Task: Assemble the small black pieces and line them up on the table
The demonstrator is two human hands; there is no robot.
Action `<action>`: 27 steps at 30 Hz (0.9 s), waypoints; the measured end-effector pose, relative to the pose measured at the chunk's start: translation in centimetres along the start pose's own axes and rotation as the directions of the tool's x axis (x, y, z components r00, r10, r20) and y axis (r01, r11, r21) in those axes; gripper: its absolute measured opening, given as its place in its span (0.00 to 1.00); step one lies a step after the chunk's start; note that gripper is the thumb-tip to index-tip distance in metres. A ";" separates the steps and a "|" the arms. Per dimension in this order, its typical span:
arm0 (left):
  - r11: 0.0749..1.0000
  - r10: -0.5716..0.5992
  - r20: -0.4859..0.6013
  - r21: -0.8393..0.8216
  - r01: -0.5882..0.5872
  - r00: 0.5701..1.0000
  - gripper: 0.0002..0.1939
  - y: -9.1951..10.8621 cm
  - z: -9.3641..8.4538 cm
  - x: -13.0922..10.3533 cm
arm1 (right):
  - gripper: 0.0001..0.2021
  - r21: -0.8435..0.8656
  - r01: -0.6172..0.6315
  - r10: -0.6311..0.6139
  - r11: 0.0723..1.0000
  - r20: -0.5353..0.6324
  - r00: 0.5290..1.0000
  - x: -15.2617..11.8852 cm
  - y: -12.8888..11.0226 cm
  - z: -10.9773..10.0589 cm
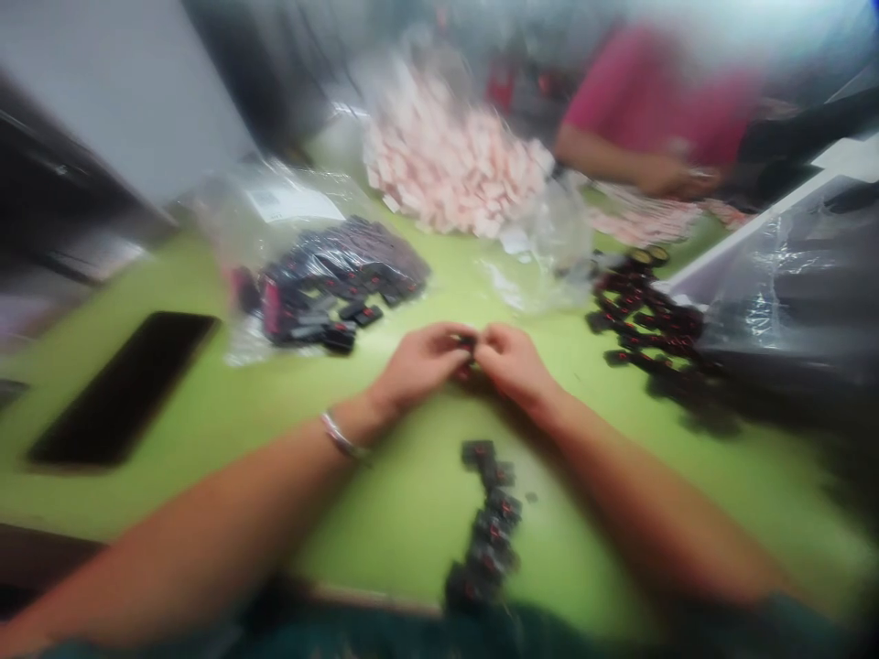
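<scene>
My left hand [426,361] and my right hand [512,366] meet over the middle of the green table [398,494]. Between their fingertips they pinch a small black part [468,342], mostly covered by the fingers. Its exact kind is too blurred to make out. Closer to my body lies a row of small black parts with reddish marks [494,526]. Beyond my left hand, more black parts [340,334] spill from the mouth of a clear plastic bag [295,206]. To the right of my right hand is another pile of black and red parts [645,316].
A dark flat rectangular object [124,389] lies at the left. A heap of pale pink pieces [453,160] stands at the back, beside crumpled clear plastic [549,247]. A person in a pink top [659,101] works across the table. A plastic-covered bin [797,265] stands at the right.
</scene>
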State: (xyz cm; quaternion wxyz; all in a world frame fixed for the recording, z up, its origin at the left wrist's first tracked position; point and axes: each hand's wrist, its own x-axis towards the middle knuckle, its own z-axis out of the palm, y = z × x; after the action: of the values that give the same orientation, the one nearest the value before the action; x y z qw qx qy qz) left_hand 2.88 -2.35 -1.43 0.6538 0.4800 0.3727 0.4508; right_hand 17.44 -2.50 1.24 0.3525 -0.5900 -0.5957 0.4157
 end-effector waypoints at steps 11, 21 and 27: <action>0.808 -0.196 0.515 0.567 -0.160 0.835 0.16 2.1 -2.7 0.1 | 0.09 -0.019 0.211 -0.211 0.977 -0.088 0.973 -1.5 -2.9 -3.8; 0.836 -0.302 0.654 0.531 -0.137 0.693 0.16 2.9 -2.8 -0.1 | 0.11 -0.354 0.796 -0.451 0.490 0.679 0.579 -11.5 -4.6 -1.4; 0.948 -0.181 0.319 0.308 0.078 0.930 0.22 1.3 -3.4 0.9 | 0.34 -0.434 0.788 -0.399 0.436 0.691 0.602 -14.5 0.6 1.8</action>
State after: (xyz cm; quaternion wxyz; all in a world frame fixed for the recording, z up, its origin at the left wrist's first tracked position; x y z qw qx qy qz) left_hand -0.23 -0.33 -1.11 0.6596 0.6160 0.3464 0.2561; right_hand 16.85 -17.06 1.02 0.0604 -0.2885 -0.9470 0.1278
